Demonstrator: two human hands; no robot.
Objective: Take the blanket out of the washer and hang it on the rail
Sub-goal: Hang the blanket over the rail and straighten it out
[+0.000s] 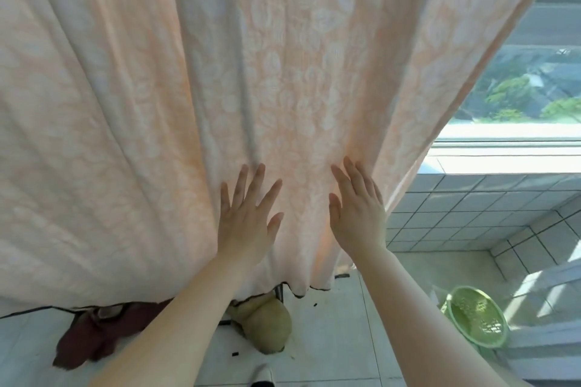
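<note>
A large pale peach blanket (pixel 188 88) with a white leaf pattern hangs in long folds and fills most of the view. Its lower hem ends just above the floor. The rail it hangs from is out of sight above. My left hand (pixel 248 214) lies flat on the cloth with fingers spread. My right hand (pixel 358 207) rests flat against the cloth close to its right edge, fingers together. Neither hand grips anything. No washer is in view.
A green perforated basket (pixel 478 317) stands on the tiled floor at the right. A dark red cloth (pixel 91 339) and an olive bag (pixel 267 324) lie under the hem. A low tiled wall (pixel 471 210) and a window (pixel 518 94) are behind on the right.
</note>
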